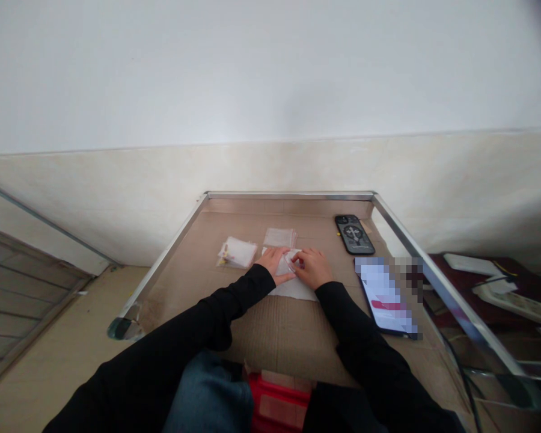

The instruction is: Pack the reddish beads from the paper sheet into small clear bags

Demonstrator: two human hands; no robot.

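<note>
Red crate [277, 406] nearest; hands [273, 261] [313, 267] on clear bag [283, 266].

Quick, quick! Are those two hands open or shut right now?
Left hand: closed, holding a clear plastic bag.
Right hand: closed, pinching the clear plastic bag too.

Blk sleeves [234, 300], blue denim jeans [207, 394], red crate [277, 403], tan cardboard [284, 331], white sheet [293, 290], blk phone case [354, 234] w/ grey cross pattern.
</note>
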